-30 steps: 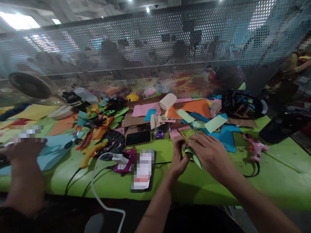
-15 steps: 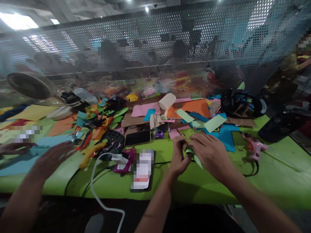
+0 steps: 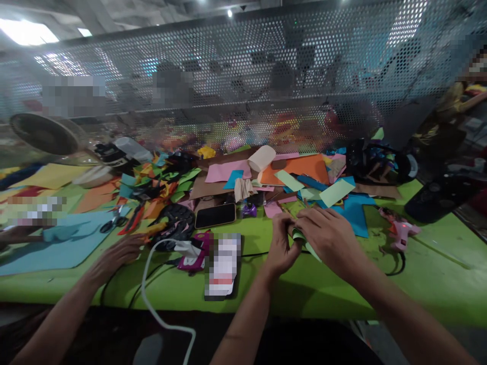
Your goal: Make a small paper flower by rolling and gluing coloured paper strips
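Paper point(image 3: 299, 235) lies curled between left hand point(image 3: 282, 244) and right hand point(image 3: 327, 238).

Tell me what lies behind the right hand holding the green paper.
Beyond the right hand lie blue paper and a pale green strip. The hand covers part of the green paper, also gripped by the left hand; the table directly beneath cannot be seen.
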Available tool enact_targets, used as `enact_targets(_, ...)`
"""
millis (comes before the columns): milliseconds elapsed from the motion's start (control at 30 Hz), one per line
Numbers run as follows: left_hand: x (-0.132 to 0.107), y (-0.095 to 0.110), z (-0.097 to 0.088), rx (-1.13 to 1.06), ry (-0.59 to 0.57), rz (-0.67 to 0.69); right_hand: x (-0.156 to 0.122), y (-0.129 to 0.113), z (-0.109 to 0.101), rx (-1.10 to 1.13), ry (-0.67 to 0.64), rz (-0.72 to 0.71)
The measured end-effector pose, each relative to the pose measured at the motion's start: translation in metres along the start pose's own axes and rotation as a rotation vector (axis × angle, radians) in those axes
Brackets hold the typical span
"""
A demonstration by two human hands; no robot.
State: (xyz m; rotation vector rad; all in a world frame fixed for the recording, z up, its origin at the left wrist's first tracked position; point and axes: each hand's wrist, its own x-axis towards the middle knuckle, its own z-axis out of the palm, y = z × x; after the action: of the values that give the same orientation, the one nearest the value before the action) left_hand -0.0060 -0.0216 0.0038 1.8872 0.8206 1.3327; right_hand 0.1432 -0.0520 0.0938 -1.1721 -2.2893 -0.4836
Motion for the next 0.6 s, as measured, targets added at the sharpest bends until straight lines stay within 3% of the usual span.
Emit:
enact_targets(400, 0.002, 0.006, -0.002, -0.014, -0.053, -0.053, 0.006, 0.006, -0.001, 0.035, -0.090, -0.004)
enact_targets(600, 0.002, 0.009, -0.003, -0.016, -0.097, -0.100, 0.012, 0.010, -0.003, -0.041, -0.128, -0.081)
